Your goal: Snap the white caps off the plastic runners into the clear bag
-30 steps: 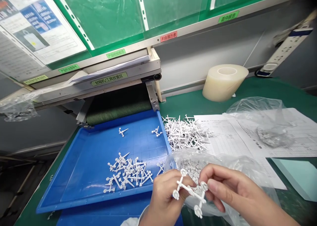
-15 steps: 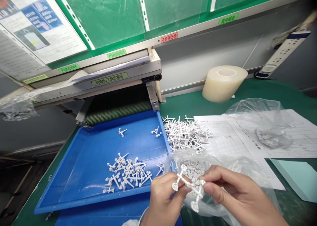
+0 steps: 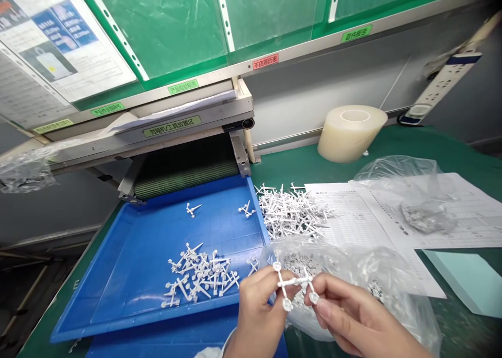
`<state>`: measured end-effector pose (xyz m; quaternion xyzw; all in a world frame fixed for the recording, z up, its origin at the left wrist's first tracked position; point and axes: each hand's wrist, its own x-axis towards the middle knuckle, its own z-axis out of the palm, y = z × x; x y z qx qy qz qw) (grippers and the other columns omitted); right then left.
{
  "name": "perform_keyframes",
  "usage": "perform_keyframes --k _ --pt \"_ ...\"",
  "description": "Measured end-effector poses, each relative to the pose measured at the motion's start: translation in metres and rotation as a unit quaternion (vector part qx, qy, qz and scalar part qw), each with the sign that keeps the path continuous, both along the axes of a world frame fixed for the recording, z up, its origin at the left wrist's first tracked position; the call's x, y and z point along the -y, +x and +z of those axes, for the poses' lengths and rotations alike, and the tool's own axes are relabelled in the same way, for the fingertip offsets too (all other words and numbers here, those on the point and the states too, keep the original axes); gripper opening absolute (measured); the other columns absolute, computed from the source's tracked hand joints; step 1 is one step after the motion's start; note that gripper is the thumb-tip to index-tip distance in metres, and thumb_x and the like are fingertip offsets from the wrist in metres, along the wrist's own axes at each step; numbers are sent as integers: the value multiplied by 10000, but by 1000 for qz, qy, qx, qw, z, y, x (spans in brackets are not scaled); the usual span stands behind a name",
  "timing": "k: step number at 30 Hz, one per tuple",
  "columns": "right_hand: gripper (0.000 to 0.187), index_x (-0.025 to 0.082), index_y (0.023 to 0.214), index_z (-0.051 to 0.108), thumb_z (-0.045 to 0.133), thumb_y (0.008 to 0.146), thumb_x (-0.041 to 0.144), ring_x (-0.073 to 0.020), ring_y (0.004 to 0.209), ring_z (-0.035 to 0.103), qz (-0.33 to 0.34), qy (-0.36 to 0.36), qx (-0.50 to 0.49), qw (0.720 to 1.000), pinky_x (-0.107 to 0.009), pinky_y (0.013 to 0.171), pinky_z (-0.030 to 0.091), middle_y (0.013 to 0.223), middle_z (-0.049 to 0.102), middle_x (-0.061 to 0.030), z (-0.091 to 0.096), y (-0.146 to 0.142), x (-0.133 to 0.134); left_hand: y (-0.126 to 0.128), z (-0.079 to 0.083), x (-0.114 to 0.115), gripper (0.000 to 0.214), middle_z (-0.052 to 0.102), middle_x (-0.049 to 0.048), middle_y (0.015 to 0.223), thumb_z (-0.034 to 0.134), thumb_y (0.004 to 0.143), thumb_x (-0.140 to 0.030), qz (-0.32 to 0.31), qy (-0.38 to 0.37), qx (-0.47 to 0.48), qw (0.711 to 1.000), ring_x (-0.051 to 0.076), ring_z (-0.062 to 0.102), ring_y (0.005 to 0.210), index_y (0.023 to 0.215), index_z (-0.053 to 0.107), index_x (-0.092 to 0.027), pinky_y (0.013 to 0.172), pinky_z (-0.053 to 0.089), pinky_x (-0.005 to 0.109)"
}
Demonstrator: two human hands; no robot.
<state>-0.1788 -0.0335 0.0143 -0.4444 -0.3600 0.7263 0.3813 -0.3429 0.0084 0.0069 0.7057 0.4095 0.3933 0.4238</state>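
A white plastic sprue [image 3: 292, 282] with crossed arms and small round pieces at arm ends is held over a clear plastic bag [image 3: 270, 253]. My left hand [image 3: 261, 298] is closed on its stem, thumb and forefinger partly hiding it. My right hand [image 3: 345, 308] is closed at the other end, its fingertips at a round piece on the lower right arm. The upper right arm tip shows no round piece. Inside the bag lie many small round white pieces [image 3: 300, 261].
A blue tray [image 3: 133, 243] at left holds a cluster of white sprues [image 3: 204, 274], below a conveyor belt [image 3: 188, 177]. Bare white sprue stems [image 3: 288, 211] are piled beside printed sheets [image 3: 337, 206]. Farther off are a tape roll [image 3: 349, 136] and a second clear bag [image 3: 423, 211].
The sprue has been turned to lie more level, and its right end has come up. My right hand has shifted slightly left and down. One arm tip now shows without a round piece.
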Motion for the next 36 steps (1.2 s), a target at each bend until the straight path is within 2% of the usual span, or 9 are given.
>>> perform_keyframes --k 6,12,16,20,24,26,29,32,36 --pt "318 226 755 620 511 894 491 -135 611 518 -75 152 207 964 -221 564 378 696 602 18 4 -5 6 7 -8 1 307 537 -14 505 680 760 -417 -14 -272 110 956 75 438 410 664 686 -126 434 353 188" --pt "238 261 746 606 481 927 352 -151 570 556 -100 246 307 914 -236 524 384 653 597 25 0 -6 8 10 -2 -3 419 562 8 543 692 739 -499 -101 -400 197 890 37 400 370 621 636 -101 394 292 168" --pt "230 263 783 624 468 935 336 -153 564 553 -100 270 325 901 -244 544 393 661 588 20 -2 -4 8 10 -4 -1 376 554 3 548 672 768 -468 -79 -358 171 915 57 424 389 663 663 -107 416 332 185" --pt "264 242 756 606 458 934 370 -149 555 527 -70 247 334 907 -245 518 366 645 562 20 -1 -2 6 5 -9 4 149 644 53 715 583 859 -211 20 -23 19 999 146 582 625 822 718 -156 587 443 238" --pt "313 226 664 547 468 922 388 -134 512 468 -74 225 328 914 -246 482 321 589 494 33 -2 -3 7 -3 -7 5 255 676 87 885 558 841 -44 43 237 -63 969 176 623 784 1018 674 -186 715 473 261" --pt "278 232 694 570 488 910 387 -136 519 455 -92 225 327 913 -251 501 328 606 492 32 -3 -5 8 -5 -5 3 255 676 73 863 577 813 -14 51 233 -59 969 166 626 766 977 672 -185 701 478 243" --pt "208 241 758 607 547 880 398 -140 553 439 -130 207 286 927 -256 532 339 641 506 23 -3 -5 10 -6 -4 -2 182 656 26 754 593 782 -20 79 111 -20 990 127 587 635 790 673 -183 576 450 195" --pt "262 222 793 600 616 830 480 -78 464 325 -131 93 81 984 -214 442 271 650 512 33 -2 -1 7 -5 -6 -5 131 599 3 642 607 770 -93 90 -24 -6 996 122 534 564 669 647 -166 514 408 195" --pt "322 185 832 624 678 793 500 -30 431 172 -144 -54 -101 983 -164 380 150 611 476 58 -6 24 6 -6 -9 -6 174 570 6 645 532 856 -225 18 -136 3 990 114 515 512 842 689 -153 515 414 212"
